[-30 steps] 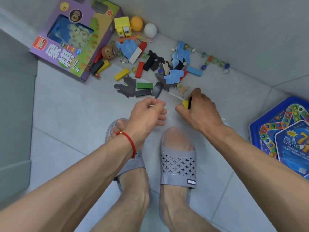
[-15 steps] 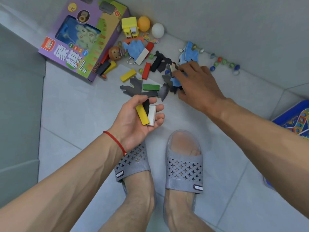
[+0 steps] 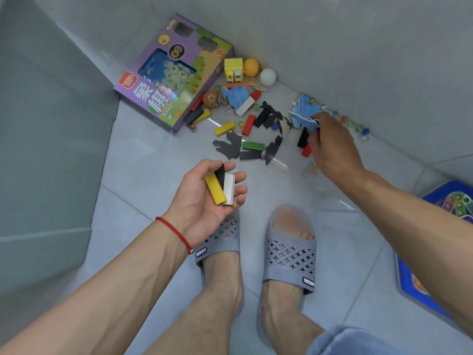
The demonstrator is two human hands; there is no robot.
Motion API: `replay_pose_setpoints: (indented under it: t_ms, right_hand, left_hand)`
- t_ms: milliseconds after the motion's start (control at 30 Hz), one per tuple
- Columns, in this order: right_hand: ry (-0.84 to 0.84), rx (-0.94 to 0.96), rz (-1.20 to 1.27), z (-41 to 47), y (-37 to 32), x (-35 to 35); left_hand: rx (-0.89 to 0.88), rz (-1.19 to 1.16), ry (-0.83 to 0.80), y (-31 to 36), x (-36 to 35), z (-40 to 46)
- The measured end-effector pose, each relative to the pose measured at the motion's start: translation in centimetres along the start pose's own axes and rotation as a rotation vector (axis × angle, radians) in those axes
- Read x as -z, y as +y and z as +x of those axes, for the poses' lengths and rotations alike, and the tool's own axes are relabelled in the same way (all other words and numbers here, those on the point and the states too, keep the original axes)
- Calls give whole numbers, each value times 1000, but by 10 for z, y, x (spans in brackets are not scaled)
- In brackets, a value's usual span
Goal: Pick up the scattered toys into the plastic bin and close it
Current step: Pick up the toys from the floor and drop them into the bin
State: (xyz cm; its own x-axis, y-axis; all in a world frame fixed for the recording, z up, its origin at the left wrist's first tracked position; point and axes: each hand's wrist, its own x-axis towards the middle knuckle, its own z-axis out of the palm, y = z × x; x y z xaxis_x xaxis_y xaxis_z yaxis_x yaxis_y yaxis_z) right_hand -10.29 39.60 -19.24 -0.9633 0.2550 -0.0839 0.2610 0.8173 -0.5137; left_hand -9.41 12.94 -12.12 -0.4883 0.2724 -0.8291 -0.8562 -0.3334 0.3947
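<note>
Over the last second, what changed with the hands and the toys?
The right hand moved forward and took hold of a black block. The left hand turned palm up and now holds three blocks: yellow, black and white. The purple box and orange ball stayed put.

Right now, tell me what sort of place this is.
Probably a room corner at home: a pale tiled floor meets a plain wall, a purple game box and loose toy blocks lie scattered there, and the person wears house slippers.
</note>
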Motion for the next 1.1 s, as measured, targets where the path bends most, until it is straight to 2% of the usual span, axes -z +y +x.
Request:
replay_pose_setpoints:
  t_ms: [100, 167, 233, 333, 467, 600, 667, 800, 900, 967, 1100]
  right_hand:
    - [-108, -378, 436, -17, -28, 28]
    - [-230, -462, 612, -26, -57, 51]
    - [-385, -411, 663, -36, -99, 77]
    - [-625, -235, 648, -50, -189, 111]
    - [-869, -3, 701, -57, -331, 120]
    - [-975, -6, 935, -73, -453, 112]
    - [-985, 34, 867, -81, -481, 110]
    - [-896, 124, 651, -74, -453, 116]
    - [-745, 34, 490, -53, -378, 130]
    - [-633, -70, 369, -40, -313, 139]
    - [-502, -254, 168, -40, -184, 139]
  left_hand:
    - [-31, -76, -12, 15, 9, -40]
    - [-82, -117, -26, 27, 17, -71]
    - [-159, -137, -19, 41, 27, -107]
    - [-353, -148, 56, 66, 53, -165]
    - [-616, -166, 269, 114, 102, -238]
    - [-726, -169, 486, 159, 149, -290]
    - [-766, -163, 545, 168, 162, -302]
    - [-868, -46, 633, 159, 157, -304]
    - [-940, 78, 622, 138, 131, -276]
    - [-929, 204, 536, 118, 104, -244]
    - [-731, 462, 348, 75, 49, -176]
